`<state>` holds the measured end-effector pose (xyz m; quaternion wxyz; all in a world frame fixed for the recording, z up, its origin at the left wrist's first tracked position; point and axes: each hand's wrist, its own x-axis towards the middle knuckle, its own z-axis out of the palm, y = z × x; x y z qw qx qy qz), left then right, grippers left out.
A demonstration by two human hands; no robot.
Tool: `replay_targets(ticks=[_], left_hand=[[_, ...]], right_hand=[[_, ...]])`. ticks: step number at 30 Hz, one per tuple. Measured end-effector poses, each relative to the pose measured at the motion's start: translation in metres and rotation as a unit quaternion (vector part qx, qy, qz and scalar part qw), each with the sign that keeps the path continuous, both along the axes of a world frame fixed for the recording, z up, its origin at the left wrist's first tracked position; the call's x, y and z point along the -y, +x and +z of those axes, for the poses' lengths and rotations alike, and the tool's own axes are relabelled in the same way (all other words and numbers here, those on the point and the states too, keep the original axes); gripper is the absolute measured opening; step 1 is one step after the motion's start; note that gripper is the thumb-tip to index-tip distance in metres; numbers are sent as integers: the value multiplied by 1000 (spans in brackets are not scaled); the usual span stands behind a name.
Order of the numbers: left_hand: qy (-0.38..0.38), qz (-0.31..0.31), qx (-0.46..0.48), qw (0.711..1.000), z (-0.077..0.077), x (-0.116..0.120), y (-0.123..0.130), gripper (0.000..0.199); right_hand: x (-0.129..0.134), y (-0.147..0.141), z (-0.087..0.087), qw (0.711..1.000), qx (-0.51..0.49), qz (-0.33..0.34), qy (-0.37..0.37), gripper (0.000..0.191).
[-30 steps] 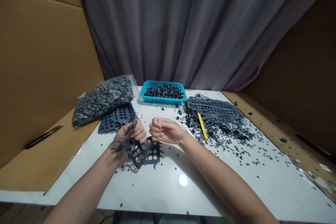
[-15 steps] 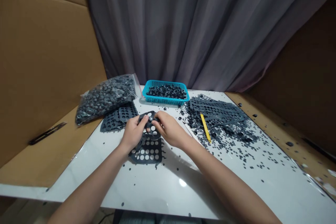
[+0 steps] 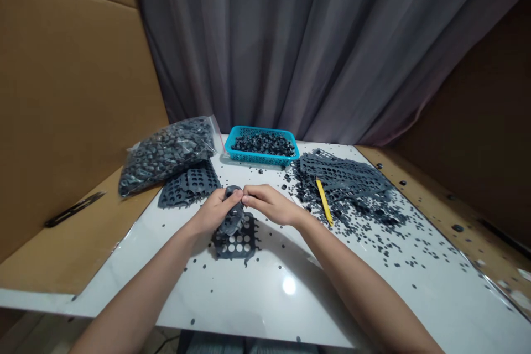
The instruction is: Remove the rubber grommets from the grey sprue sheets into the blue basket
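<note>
Over the middle of the table, my left hand [image 3: 213, 211] is closed on a dark grey perforated rubber sheet [image 3: 231, 224], which is bent and bunched up under the thumb. My right hand [image 3: 270, 203] is closed in a pinch, its fingertips meeting my left thumb at the sheet's upper edge. What lies between those fingertips is hidden. Below, a flatter grid of round holes [image 3: 244, 239] with ragged little tabs along its right edge shows against the white table. Whether it belongs to the held sheet I cannot tell.
A blue basket [image 3: 262, 159] of small black pieces stands at the back. To the left, a clear bag [image 3: 170, 149] of black parts leans over stacked perforated sheets [image 3: 182, 188]. On the right are a sheet pile [image 3: 344, 174], a yellow cutter-like tool [image 3: 324, 203] and scattered black bits.
The sheet has gone from spread between both hands to folded and bunched in my left hand. My right fingers have drawn together at its top edge. More black bits lie around it.
</note>
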<state>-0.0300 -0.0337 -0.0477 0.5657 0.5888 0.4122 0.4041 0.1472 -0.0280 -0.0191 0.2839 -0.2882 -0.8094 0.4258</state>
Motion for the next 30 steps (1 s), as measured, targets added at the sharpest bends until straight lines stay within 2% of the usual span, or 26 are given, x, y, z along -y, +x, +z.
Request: replay_targets(ticks=[3, 5, 8, 10, 12, 15, 17, 19, 22, 25, 27, 30], left_hand=[[-54, 13, 88, 995, -4, 1, 5, 41], [-77, 40, 127, 988, -6, 2, 8, 41], [-107, 83, 160, 978, -8, 3, 14, 39], [-116, 89, 171, 974, -9, 3, 15, 38], [-124, 93, 167, 974, -8, 3, 15, 36], [-136, 121, 140, 973, -8, 3, 12, 34], [-120, 123, 114, 979, -9, 4, 10, 33], [-74, 103, 69, 990, -8, 4, 8, 31], [34, 82, -32, 996, -5, 3, 6, 31], [139, 60, -125, 981, 1, 3, 4, 31], [176, 32, -159, 971, 5, 3, 2, 30], [186, -6, -173, 967, 8, 3, 0, 31]], right_hand=[[-4, -4, -12, 985, -122, 18, -117, 36], [-6, -7, -22, 968, -184, 19, -169, 36], [-9, -13, -34, 948, -236, 9, -214, 36], [-9, -15, -37, 945, -243, -5, -219, 37], [-8, -13, -34, 960, -213, -23, -179, 37], [-7, -5, -18, 994, -82, -64, -23, 32], [-6, 3, -6, 993, 15, -84, 78, 27], [-4, 8, 4, 983, 84, -92, 137, 23], [-2, 9, 11, 967, 157, -102, 171, 21], [0, 6, 9, 962, 188, -108, 167, 23], [-1, 5, 7, 967, 179, -95, 153, 24], [-2, 7, 7, 977, 157, -55, 132, 25]])
